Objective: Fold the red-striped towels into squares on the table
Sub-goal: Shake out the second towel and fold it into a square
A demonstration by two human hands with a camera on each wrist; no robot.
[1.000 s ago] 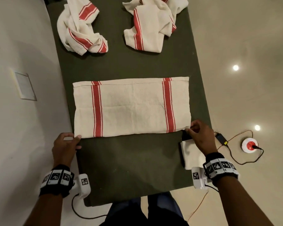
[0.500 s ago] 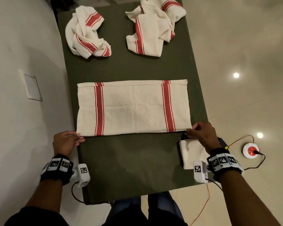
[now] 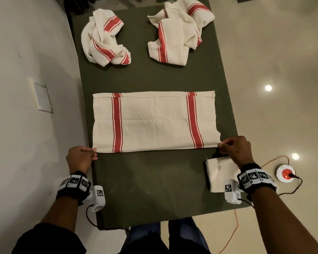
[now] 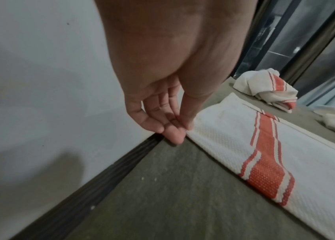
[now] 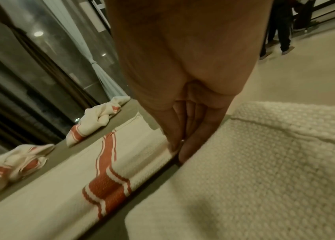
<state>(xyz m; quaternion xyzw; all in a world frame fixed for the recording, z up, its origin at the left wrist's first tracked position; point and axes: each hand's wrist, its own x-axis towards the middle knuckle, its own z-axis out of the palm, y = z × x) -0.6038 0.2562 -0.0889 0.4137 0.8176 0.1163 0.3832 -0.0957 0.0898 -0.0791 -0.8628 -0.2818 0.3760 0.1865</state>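
Note:
A cream towel with two red stripes [image 3: 154, 121] lies flat across the dark green table [image 3: 151, 189], folded into a long rectangle. My left hand [image 3: 94, 152] pinches its near left corner; in the left wrist view the thumb and fingers [image 4: 174, 136] meet on that corner of the towel [image 4: 234, 146]. My right hand [image 3: 221, 144] pinches the near right corner, and the right wrist view shows the fingertips [image 5: 185, 152] closed on the towel's edge [image 5: 141, 154]. Two crumpled striped towels [image 3: 105, 37] [image 3: 178, 32] lie at the far end.
A folded white towel [image 3: 220, 173] sits at the table's near right edge, partly under my right wrist. A wall runs close along the left side. On the floor to the right lie a red-and-white socket [image 3: 285, 174] and cables. A person [image 5: 281, 29] stands far off.
Both hands stay at the towel's near corners. The right hand has drawn slightly nearer along the edge. The head view has tilted, showing more of the table's far end.

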